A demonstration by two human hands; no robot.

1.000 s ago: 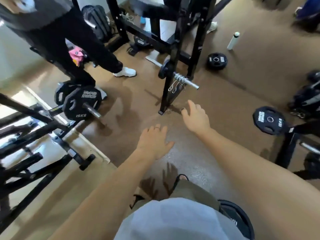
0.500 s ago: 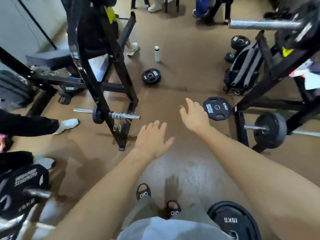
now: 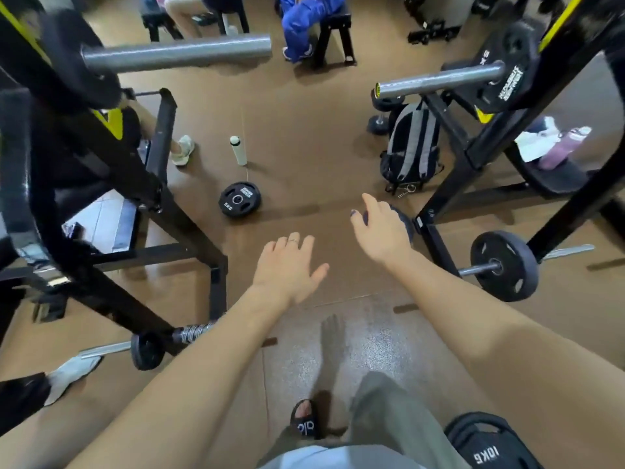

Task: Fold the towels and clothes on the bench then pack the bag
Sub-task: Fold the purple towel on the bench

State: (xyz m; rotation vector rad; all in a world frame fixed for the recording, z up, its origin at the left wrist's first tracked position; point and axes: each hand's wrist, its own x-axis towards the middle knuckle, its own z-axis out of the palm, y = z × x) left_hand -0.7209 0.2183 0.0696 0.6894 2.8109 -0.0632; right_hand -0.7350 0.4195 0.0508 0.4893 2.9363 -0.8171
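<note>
Approach step, I judge: left hand (image 3: 289,265) and right hand (image 3: 384,231) reach forward, fingers loosely spread, holding nothing. The backpack (image 3: 411,147) stands at right; blue clothes (image 3: 306,22) drape the top-centre desk. Next: walk closer.

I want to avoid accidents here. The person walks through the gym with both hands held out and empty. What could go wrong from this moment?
1. The 5 kg plate and the white bottle lie on the floor ahead; an open sandal may trip on them.
2. The bar end on the right juts into the path and could strike the right hand or arm.
3. The left hand passes near the black rack.
</note>
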